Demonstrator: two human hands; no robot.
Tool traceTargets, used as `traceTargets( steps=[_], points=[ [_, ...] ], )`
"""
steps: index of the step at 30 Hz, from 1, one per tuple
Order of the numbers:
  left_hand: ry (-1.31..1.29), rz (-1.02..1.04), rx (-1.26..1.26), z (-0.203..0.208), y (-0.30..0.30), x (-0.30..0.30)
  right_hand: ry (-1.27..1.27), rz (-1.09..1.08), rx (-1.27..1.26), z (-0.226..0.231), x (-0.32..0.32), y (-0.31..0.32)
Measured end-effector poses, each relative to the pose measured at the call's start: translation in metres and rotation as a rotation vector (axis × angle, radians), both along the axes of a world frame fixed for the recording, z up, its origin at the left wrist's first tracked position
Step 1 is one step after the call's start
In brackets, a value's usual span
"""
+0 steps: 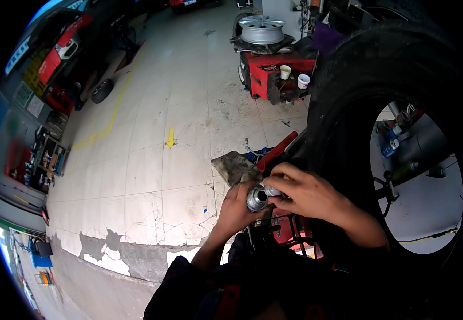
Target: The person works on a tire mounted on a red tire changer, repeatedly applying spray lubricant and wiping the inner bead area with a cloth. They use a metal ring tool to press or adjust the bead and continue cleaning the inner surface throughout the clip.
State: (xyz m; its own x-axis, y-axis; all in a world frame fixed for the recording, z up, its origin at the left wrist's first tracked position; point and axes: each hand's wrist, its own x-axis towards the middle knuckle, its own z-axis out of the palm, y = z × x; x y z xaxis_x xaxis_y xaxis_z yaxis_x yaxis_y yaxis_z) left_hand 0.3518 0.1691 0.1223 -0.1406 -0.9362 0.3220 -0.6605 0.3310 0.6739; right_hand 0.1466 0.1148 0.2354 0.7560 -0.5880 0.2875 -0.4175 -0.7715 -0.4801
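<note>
My left hand [235, 209] is wrapped round a silver metal can [257, 199], whose round top with a dark opening faces up. Right beside it, my right hand [311, 196] pinches a small round silver piece [272, 190], which looks like a lid; its exact kind is hard to make out. The two hands almost meet in front of my body. Just beyond them lies a dirty grey cloth [235, 166], with a red bar-shaped part [277, 151] next to it. My fingers hide much of the can's body.
A large black tire [343, 101] stands close on my right. Farther off, a silver wheel rim [262, 30] rests above a red machine [262, 80] holding two small tubs [303, 81]. A loose wheel [102, 91] lies far left, near a shelf cart [51, 154].
</note>
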Motion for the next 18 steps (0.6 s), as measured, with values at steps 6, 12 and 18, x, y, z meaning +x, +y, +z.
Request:
traceTargets(
  steps=[6,12,18],
  points=[
    [0.010,0.064,-0.093,0.001,-0.006,-0.002,-0.083,0.006,0.069,0.011,0.006,0.005],
    [0.242,0.086,0.072,0.002,-0.004,0.002,-0.091,0.056,0.105,0.015,0.005,0.011],
    [0.381,0.123,0.108,0.003,-0.005,0.007,-0.166,0.068,-0.236,0.022,0.004,0.019]
  ],
)
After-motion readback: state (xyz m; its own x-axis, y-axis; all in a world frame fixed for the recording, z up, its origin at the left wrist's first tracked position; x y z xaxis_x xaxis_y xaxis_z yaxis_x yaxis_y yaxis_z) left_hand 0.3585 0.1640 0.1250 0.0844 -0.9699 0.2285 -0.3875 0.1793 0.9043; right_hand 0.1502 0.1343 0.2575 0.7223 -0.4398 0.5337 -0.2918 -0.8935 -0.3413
